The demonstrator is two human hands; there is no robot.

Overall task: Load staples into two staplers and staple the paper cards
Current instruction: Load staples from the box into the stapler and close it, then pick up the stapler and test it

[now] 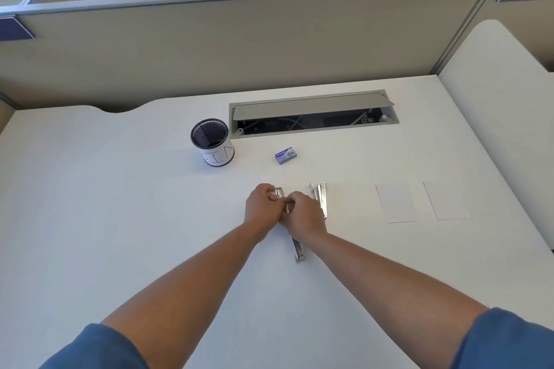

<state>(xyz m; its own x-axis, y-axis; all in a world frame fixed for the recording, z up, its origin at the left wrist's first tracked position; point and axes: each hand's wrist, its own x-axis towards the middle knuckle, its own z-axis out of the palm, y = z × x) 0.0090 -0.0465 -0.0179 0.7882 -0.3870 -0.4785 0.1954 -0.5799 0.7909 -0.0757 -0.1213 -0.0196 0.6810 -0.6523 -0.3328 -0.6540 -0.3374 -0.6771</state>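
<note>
Here, left hand [261, 207] and right hand [302, 214] both curled round opened stapler [298, 250] mid-desk [120, 204] — second stapler [320, 198] just right, staple box [286, 155] beyond, two cards [396, 203] farther right.

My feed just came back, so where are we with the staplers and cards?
Early. Nothing looks finished: both paper cards lie apart on the desk, with no staple I can make out. In hand: the left hand and right hand grip the first stapler. Left: the second stapler lying open, the staple box untouched, then stapling.
</note>
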